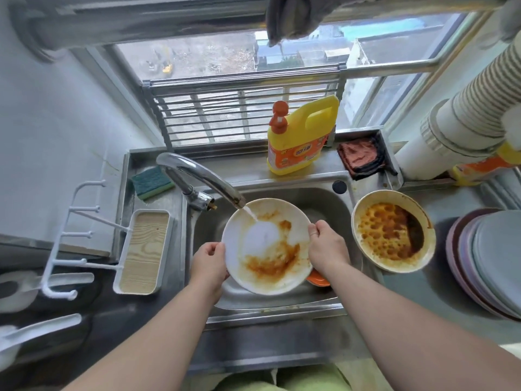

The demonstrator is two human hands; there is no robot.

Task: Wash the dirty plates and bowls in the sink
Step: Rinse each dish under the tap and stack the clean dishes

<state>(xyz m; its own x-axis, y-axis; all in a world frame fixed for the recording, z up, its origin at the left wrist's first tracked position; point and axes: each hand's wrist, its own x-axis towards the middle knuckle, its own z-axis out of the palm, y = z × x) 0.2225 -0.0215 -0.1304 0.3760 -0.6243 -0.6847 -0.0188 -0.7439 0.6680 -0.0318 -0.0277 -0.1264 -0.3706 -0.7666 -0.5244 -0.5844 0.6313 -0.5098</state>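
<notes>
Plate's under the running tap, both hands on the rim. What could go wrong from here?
1. The left hand and right hand hold the white plate only by its wet rim; it may slip into the sink.
2. Water from the faucet hits the plate's middle and could splash sauce onto the counter.
3. The dirty bowl sits close to the right forearm; an elbow nudge might shift it.

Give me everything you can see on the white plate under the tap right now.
The white plate is round, shallow, smooth and glossy, held tilted over the sink. The left hand grips its left rim and the right hand its right rim. Water from the faucet strikes its centre, rinsing a clean patch. Orange-brown sauce smears remain, mostly across the lower and right parts.
</notes>
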